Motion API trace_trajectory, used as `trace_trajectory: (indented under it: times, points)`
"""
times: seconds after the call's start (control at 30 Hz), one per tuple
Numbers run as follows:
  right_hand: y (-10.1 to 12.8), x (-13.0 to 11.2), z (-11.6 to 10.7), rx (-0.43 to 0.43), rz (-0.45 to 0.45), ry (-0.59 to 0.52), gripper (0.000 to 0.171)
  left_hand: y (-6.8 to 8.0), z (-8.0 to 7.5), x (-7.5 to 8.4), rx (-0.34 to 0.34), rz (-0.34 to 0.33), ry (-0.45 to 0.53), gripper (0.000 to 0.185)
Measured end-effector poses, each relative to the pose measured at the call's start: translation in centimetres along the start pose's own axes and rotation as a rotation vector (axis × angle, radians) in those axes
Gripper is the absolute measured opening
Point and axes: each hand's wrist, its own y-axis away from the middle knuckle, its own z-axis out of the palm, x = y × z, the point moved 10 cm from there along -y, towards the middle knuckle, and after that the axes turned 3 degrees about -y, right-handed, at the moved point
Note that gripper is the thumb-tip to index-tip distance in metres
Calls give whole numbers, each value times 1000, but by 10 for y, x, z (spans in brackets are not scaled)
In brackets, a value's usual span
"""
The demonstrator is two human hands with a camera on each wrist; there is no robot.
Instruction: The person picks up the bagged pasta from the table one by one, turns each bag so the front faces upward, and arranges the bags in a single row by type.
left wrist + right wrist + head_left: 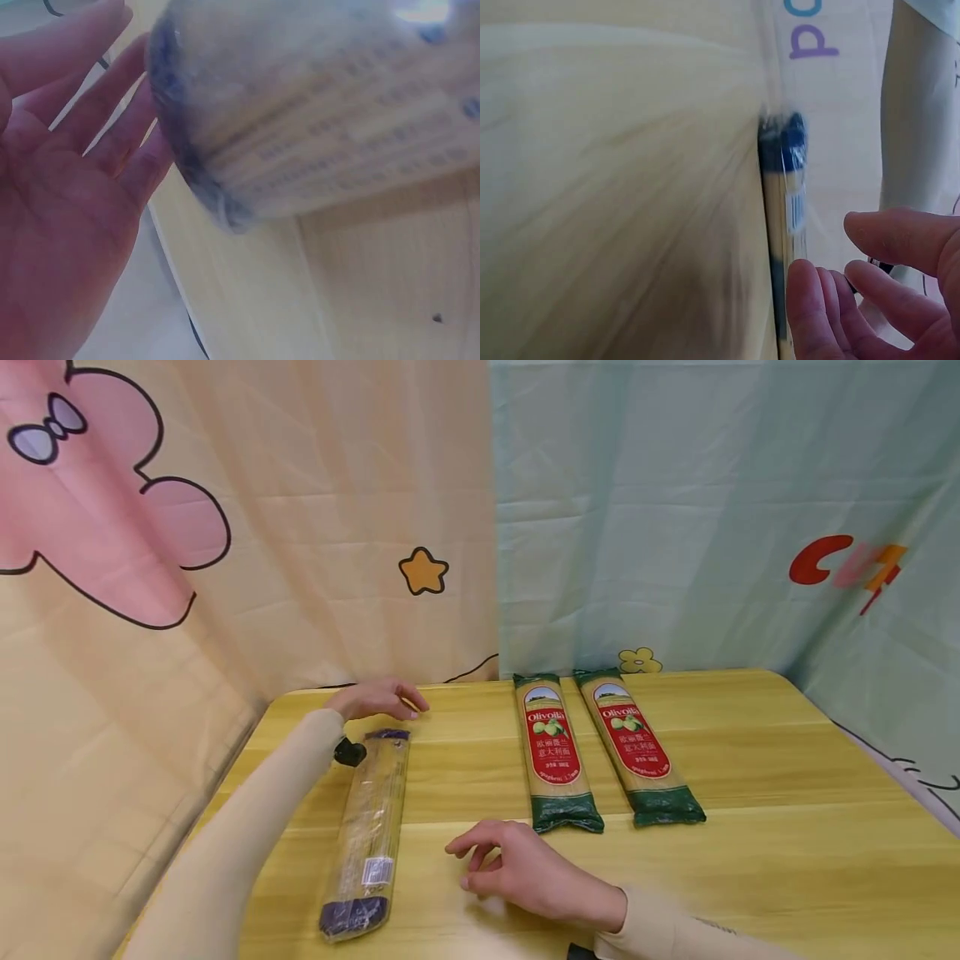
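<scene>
A clear packet of spaghetti (372, 814) with purple ends and a white barcode label (377, 871) lies lengthwise on the left of the table. Just beyond its far end is my left hand (378, 700), fingers extended and holding nothing. In the left wrist view those fingers (120, 150) lie right beside the dark end of the packet (315, 112). My right hand (528, 875) hovers over the table to the right of the packet's near half, fingers loosely bent around nothing. The right wrist view shows the packet (786, 191) past the fingertips.
Two green-ended spaghetti packets with red labels, one left (553, 752) and one right (637, 747), lie side by side at the back, right of centre. The yellow wood-grain table (787, 760) is enclosed by printed curtains (645, 510) at the back and sides.
</scene>
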Motion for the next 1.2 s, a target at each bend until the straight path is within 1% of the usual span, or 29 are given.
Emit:
trace_trajectory:
  times: [0.1, 0.17, 0.3, 0.4, 0.6, 0.77, 0.87, 0.93, 1.1, 1.2]
  points:
    - [-7, -1, 17, -51, -11, -28, 30, 4, 10, -8, -64, -25, -14, 35]
    - [-12, -2, 27, -78, -22, -51, 30, 7, 12, -14, -70, -41, -31, 34]
    - [-21, -4, 47, -124, -49, -84, 31, 13, 14, -23, -74, -52, 12, 34]
    - [-25, -3, 59, -147, -54, -102, 32, 16, 13, -28, -57, -25, 54, 34]
    - [-28, -2, 77, -196, -55, -137, 36, 18, 12, -39, 21, 19, 48, 33]
    - [-33, -5, 87, -220, -85, -96, 44, 20, 11, -38, 91, 46, 35, 33]
    - [-37, -6, 92, -209, -95, -55, 41, 23, 12, -39, 115, 38, 24, 32]
    - [-40, -5, 93, -188, -90, -50, 36, 25, 13, -40, 123, 42, 12, 33]
    - [-45, 0, 89, -103, -47, -103, 26, 28, 12, -42, 149, 45, 26, 32]
    - [-45, 0, 89, -75, -37, -107, 22, 30, 13, -43, 155, 41, 43, 32]
